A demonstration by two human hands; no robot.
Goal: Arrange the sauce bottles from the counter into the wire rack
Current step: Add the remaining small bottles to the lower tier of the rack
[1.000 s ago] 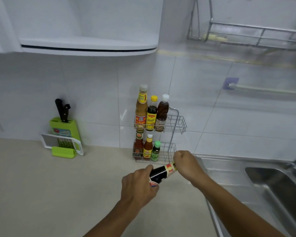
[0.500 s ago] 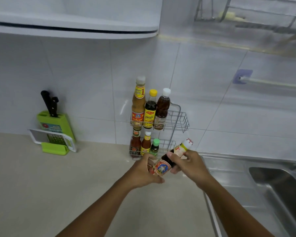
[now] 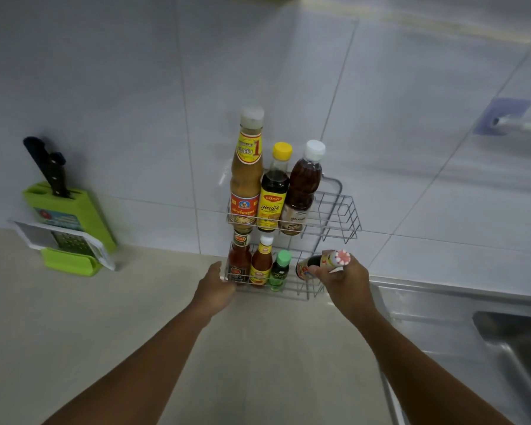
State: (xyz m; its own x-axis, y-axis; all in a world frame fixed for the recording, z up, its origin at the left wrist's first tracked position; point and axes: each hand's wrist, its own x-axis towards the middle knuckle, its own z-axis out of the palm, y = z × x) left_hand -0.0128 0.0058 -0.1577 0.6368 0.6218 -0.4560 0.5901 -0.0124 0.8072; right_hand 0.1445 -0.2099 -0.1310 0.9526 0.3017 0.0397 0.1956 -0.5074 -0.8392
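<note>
A two-tier wire rack (image 3: 344, 216) stands against the tiled wall. Its upper tier holds three bottles: a tall orange sauce (image 3: 246, 176), a dark one with a yellow cap (image 3: 273, 191) and a brown one with a white cap (image 3: 302, 188). The lower tier holds a red sauce (image 3: 239, 259), a chilli sauce (image 3: 261, 262) and a small green-capped bottle (image 3: 279, 271). My right hand (image 3: 345, 279) grips a dark sauce bottle (image 3: 322, 261), tilted, at the right end of the lower tier. My left hand (image 3: 215, 286) rests at the rack's lower left corner; its fingers are hidden.
A green knife block (image 3: 71, 210) with a grater (image 3: 68, 243) leans on the wall at the left. A steel sink (image 3: 509, 342) and drainboard lie to the right. The beige counter (image 3: 89, 332) stretches in front.
My left hand let go of the dark bottle and went to the rack's left corner. My right hand carried the bottle to the lower tier's right end. The view tilted down.
</note>
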